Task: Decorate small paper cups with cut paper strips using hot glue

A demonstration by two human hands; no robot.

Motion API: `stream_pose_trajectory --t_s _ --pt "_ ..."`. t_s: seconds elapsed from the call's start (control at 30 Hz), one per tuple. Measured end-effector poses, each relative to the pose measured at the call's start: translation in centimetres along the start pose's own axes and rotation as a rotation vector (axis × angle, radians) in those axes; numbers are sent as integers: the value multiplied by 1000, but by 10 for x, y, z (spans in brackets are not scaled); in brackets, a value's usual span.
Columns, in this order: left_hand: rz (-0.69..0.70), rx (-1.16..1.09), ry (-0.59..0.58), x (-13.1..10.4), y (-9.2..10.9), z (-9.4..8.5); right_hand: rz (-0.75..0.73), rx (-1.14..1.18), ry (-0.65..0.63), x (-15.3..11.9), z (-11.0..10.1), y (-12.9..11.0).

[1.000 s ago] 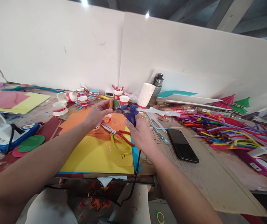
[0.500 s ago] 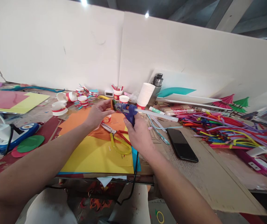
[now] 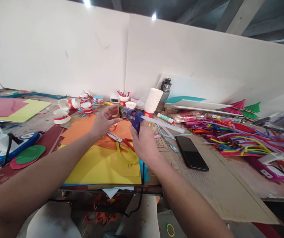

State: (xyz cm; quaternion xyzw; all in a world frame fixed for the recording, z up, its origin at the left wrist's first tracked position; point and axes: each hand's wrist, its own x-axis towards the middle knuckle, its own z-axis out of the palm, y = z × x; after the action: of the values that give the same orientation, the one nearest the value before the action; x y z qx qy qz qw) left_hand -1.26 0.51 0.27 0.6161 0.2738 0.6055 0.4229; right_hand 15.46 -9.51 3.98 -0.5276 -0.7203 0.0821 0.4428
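Observation:
My right hand [image 3: 145, 143] is wrapped round the handle of a blue hot glue gun [image 3: 135, 117], with a long translucent glue stick [image 3: 165, 124] jutting from its back and a black cord hanging below. The gun's nozzle points left, towards my left hand [image 3: 103, 122]. Between thumb and fingers, that hand pinches a small orange and green piece [image 3: 118, 111] close to the nozzle; whether they touch I cannot tell. Beneath lie scissors [image 3: 127, 152] with yellow and red handles, on orange paper [image 3: 76, 130] and yellow paper [image 3: 89, 168]. A paper cup [image 3: 112, 128] is partly hidden behind my left wrist.
A tall stack of paper cups [image 3: 153, 100] stands behind the gun, beside a grey bottle [image 3: 165, 91]. Cut cups [image 3: 61, 115] and a blue power strip [image 3: 16, 148] sit left. A phone [image 3: 191, 153] and many pipe cleaners [image 3: 233, 138] lie right.
The view has shifted slightly, so everything sits a little further left. Both hands keep their hold, with the glue gun still at the small piece.

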Motion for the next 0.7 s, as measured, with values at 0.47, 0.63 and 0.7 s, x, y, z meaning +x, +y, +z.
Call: stream_pose_trajectory --t_s 0.47,0.63,0.7 --pt "-28 -45 -106 -1 1 1 55 61 -2 4 -5 3" --pt "-70 -76 -55 0 1 -2 26 45 -14 1 -7 1" --pt "-77 -74 -33 1 4 -2 17 39 -28 1 -9 0"
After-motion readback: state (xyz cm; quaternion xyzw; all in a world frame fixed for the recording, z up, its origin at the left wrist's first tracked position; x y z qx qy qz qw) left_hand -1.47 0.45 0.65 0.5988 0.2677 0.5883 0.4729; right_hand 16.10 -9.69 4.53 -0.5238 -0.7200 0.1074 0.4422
